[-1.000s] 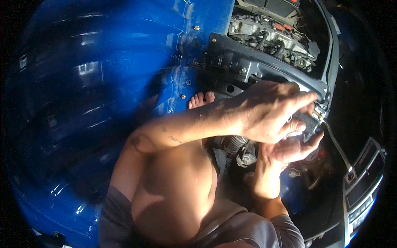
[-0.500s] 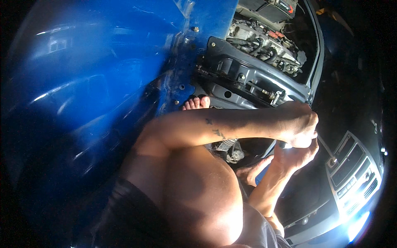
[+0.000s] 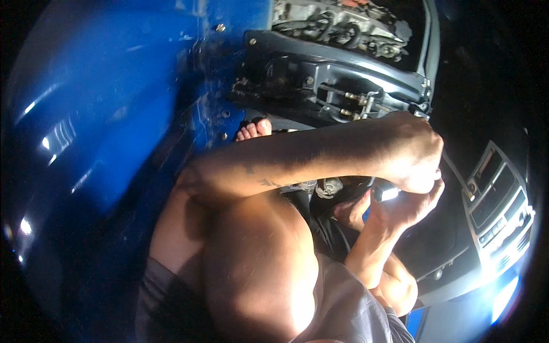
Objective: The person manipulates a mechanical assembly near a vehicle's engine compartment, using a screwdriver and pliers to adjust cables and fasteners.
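Observation:
My left arm reaches across from the left, and its hand (image 3: 417, 151) is closed in a fist. Just below it, my right hand (image 3: 409, 206) comes up from the lower right with fingers curled, touching the left fist. From between the two hands pokes the end of a short metal cylinder (image 3: 384, 190), dark on its side and bright on its lower face. Most of it is hidden, so its kind does not show. Beyond my left wrist lie metal rods and fittings (image 3: 357, 103) on a dark car panel.
A blue car body panel (image 3: 114, 86) fills the left. An engine (image 3: 343, 26) lies at the top behind a dark metal cross panel (image 3: 337, 68). A grey dashboard trim with vents and buttons (image 3: 497, 211) stands at right. My bare foot (image 3: 254, 130) and bent knee (image 3: 257, 246) are close.
The view has shifted, so the engine sits higher and farther left. My hands remain together, and more of the metal cylinder shows between them.

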The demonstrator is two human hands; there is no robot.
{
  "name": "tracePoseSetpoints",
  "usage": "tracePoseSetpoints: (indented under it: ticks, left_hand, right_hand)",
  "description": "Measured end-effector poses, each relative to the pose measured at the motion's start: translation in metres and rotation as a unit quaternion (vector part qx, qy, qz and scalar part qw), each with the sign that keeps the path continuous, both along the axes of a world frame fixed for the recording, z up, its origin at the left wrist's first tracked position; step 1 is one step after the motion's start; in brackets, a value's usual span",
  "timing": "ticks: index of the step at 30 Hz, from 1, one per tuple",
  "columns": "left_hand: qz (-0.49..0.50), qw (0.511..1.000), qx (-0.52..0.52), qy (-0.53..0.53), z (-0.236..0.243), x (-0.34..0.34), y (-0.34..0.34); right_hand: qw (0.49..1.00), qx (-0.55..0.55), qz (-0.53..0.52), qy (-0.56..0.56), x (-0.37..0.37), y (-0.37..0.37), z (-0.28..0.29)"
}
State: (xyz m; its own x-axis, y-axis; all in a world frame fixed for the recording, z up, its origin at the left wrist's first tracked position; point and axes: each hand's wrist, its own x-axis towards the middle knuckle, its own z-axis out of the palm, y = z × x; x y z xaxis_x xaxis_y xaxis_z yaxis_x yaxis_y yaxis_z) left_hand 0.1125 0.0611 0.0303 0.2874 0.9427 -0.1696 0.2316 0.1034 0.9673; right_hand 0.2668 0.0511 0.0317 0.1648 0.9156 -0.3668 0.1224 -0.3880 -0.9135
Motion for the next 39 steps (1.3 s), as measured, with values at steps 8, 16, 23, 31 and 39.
tracePoseSetpoints:
  ticks: [8,16,23,31,39]
  left_hand:
    - [0.06,0.979,0.178,0.075,-0.026,0.029,0.005]
    - [0.103,0.993,0.043,-0.049,-0.019,0.016,-0.004]
    - [0.14,0.984,-0.067,0.089,-0.031,0.036,0.012]
    - [0.167,0.977,0.129,0.017,-0.019,-0.002,-0.012]
    - [0.623,0.739,-0.051,0.251,-0.052,-0.101,-0.176]
  right_hand:
    - [0.95,-0.124,-0.026,0.287,-0.007,0.008,0.006]
    - [0.942,-0.13,-0.035,0.309,-0.018,-0.001,0.011]
    - [0.91,-0.258,-0.006,0.325,0.047,0.061,-0.092]
    - [0.984,-0.082,0.118,0.107,0.033,0.064,-0.073]
    - [0.76,0.111,0.468,-0.438,-0.018,0.1,-0.053]
